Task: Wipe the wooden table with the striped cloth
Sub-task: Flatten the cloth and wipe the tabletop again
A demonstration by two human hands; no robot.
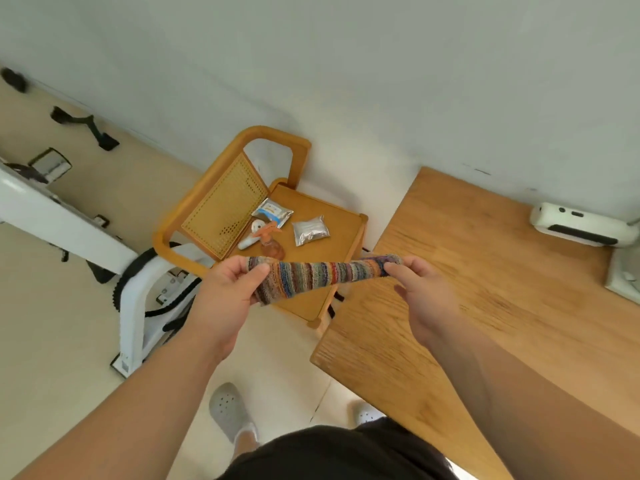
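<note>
We see a wooden counter [467, 289] on the right, its grain running along a bare oak-coloured top that reaches the white wall. At its far right end a white device [575, 225] with a dark slot lies on the wood, and just beside it, at the frame edge, sits a pale flat object [623, 275] we cannot identify. Left of the counter stands a wooden chair [332, 230] with a cane back. On its seat lie two silver foil pouches, one printed [272, 213] and one plain [310, 229], an orange spray bottle [271, 242] and a small white tube-shaped item [251, 237]. The chair and a white exercise machine [138, 299] stand on the beige floor [52, 306].
</note>
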